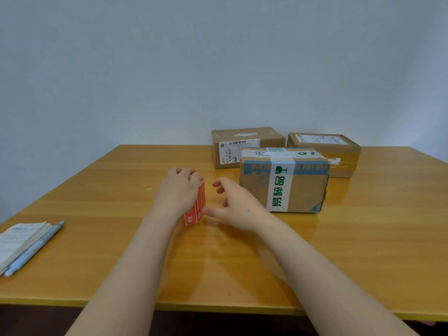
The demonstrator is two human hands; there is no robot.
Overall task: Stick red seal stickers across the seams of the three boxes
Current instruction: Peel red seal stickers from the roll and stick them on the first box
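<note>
Left grip (178,192) curls round a bundle of red seal stickers (196,207), stood upright on the wooden surface (116,180) left of the fragile-taped box (283,185). Right grip (236,204) holds nothing, fingers loosely spread, between the bundle and that box. Barcode-labelled box (247,149) sits behind-left of the taped box, and a second brown box (339,156) behind-right. Notebook (19,238) and pen (36,248) lie far left.

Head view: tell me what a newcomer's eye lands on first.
The red stickers gripped in the left hand at the centre of the table stand out, with the right hand open beside them. Next comes the front box with white tape and green print, two plainer boxes behind it.
</note>
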